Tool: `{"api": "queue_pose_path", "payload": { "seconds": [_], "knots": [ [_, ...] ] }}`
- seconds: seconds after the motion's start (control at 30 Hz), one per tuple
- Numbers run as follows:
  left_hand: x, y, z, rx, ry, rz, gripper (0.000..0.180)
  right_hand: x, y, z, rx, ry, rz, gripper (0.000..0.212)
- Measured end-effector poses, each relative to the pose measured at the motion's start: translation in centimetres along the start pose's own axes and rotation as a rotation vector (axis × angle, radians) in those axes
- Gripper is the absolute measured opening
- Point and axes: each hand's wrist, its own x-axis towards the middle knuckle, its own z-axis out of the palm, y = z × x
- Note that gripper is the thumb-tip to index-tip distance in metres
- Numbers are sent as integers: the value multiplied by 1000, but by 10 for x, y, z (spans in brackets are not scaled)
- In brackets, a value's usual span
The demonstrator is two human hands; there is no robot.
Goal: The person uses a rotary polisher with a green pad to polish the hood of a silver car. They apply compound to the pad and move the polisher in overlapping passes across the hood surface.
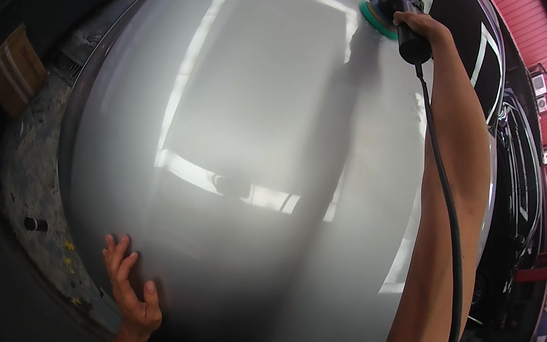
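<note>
A broad, glossy silver-grey car hood (261, 112) fills most of the head view and mirrors bright strips of light. Stretched out to the far right, my right hand (421, 28) grips a black polishing machine (410, 28) by its body. The polisher's green round pad (377, 20) meets the paint near the far edge of the hood. From the machine a black power cord (444, 180) runs back along my right forearm. At the near left, my left hand (133, 288) rests against the hood with its fingers apart and holds nothing.
A cardboard box (16, 71) sits on the floor to the left. Closer in, a small dark cylinder (35, 225) lies on the worn floor beside the hood. Beyond the hood is a dark windshield (457, 28). Another black car (521, 167) stands at the right.
</note>
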Motion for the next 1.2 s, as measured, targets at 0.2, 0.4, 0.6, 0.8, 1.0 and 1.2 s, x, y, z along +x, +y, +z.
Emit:
{"api": "queue_pose_path", "payload": {
  "seconds": [0.2, 0.4, 0.6, 0.8, 1.0, 1.2],
  "knots": [
    [-1, 7, -5, 70, -25, -36, 50, -14, -3, 3, 43, -17, 14, 69],
    [0, 4, -4, 68, -18, -28, 51, -3, 9, 6, 15, -3, 41, 65],
    [1, 5, -4, 73, -13, -29, 52, -4, 20, 7, 21, 23, 31, 62],
    [0, 6, 0, 81, -12, -27, 52, -6, 48, 2, 10, 51, 12, 66],
    [-4, 31, 6, 114, 9, -33, 49, -19, 79, -15, 62, 36, 89, 76],
    [3, 42, 6, 101, 36, -20, 46, -46, 108, -30, 108, 63, 71, 90]
  ]
}}
